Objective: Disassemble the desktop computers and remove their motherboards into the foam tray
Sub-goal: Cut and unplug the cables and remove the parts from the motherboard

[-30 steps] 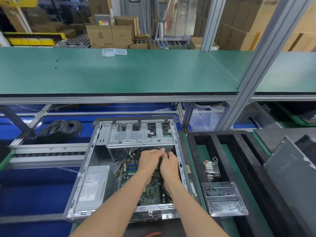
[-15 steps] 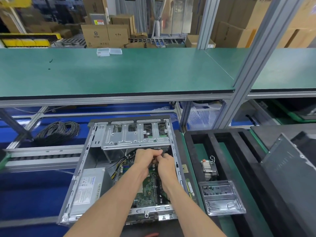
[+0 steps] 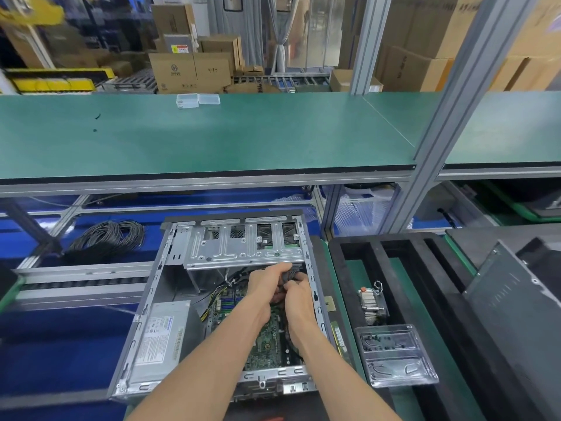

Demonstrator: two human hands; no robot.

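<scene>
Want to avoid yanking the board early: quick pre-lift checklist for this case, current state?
1. Cables off motherboard: not ok, both hands grip a black connector under the drive cage.
2. Yellow-black wires unplugged: cannot tell.
3. Power supply out: not ok, sits in the case.
4. Board screws removed: cannot tell; some screws lie in the clear tray.
5. Foam tray slot free: ok, only a heatsink in it.
</scene>
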